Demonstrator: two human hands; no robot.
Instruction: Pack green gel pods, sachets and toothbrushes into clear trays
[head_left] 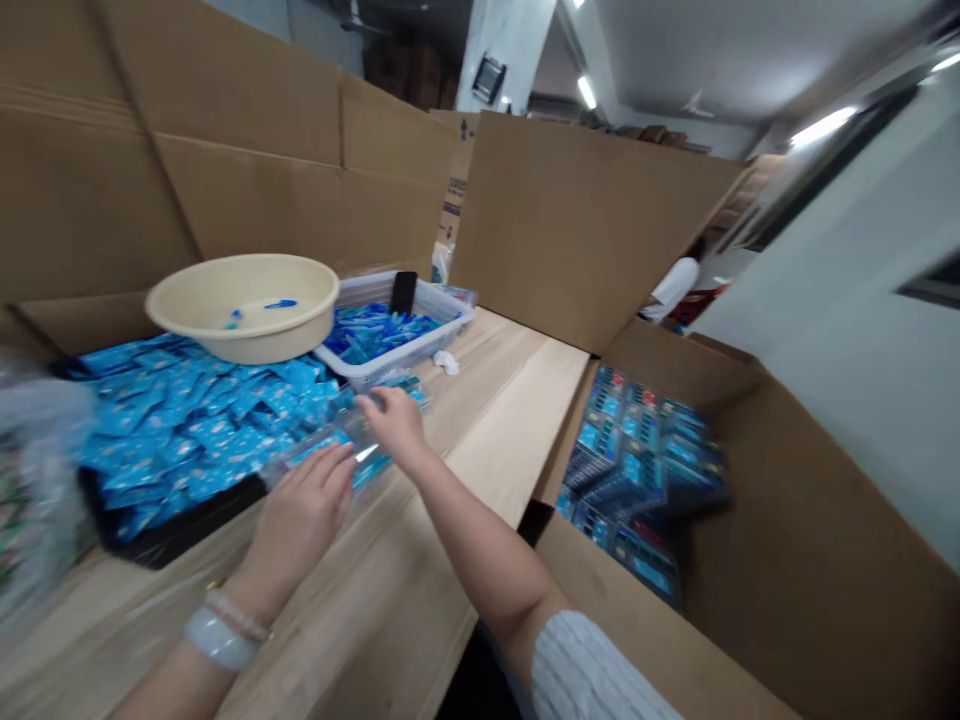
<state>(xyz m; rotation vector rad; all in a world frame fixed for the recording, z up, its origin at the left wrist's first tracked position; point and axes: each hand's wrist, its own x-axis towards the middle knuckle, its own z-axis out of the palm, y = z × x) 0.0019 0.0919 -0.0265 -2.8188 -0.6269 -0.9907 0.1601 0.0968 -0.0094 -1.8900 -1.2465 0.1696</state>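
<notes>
On the pale wood-grain table (pixel 510 385), between the person's two hands: one clear plastic pack (pixel 366 452), shiny, see-through, blue within, a bright glare on its upper side; any lettering on it too blurred to read. Left hand (pixel 309 505): palm down, fingers together and slightly bent, tips at the pack's near side; whether it grips cannot be told. Pale bangle (pixel 221 637) and beaded bracelet at that wrist. Right hand (pixel 394 425): fingers curled, thumb side toward the pack, over its far part; whether pinched on it cannot be told. Just beyond the right hand, further clear packaging (pixel 412 388) with green and blue showing. Left of these, a black tray (pixel 187 525) heaped with glossy blue sachets (pixel 210 430), pale print on them, illegible. Upon the sachets, a cream basin (pixel 262 345) containing a few small blue pieces (pixel 281 303). Beside it, a translucent white tub (pixel 397 367) of slender blue items (pixel 367 332), a black rectangular object (pixel 403 292) leaning inside. Near the tub, a crumpled white scrap (pixel 446 362). At far left, a clear plastic bag (pixel 45 470), blurred. At right, an open carton (pixel 810 510) of stacked clear packs (pixel 637 450), blue with red and green marks, wording unreadable. Behind, cardboard panels (pixel 585 225) and a strip of carton (pixel 451 195) printed with dark arrows and characters, too small to read.
</notes>
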